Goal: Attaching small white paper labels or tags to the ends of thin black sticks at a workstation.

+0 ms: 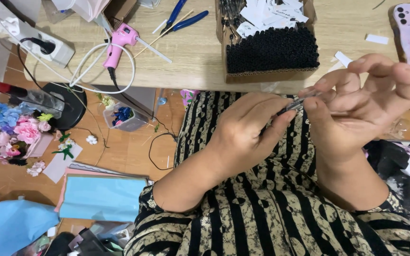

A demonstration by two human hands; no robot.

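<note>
Here, left hand [245,135] and right hand [361,102] pinch a thin clear tube [296,103] between fingertips, held over the lap, at six o'clock from the cardboard box of black sticks [272,47]. Risk, as judged: the slick, slender tube could slip and drop among floor clutter. Pink glue gun [119,42] lies at ten o'clock.

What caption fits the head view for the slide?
Both hands, left hand and right hand, pinch a thin clear tube beside a box of black sticks on a wooden table.
</note>
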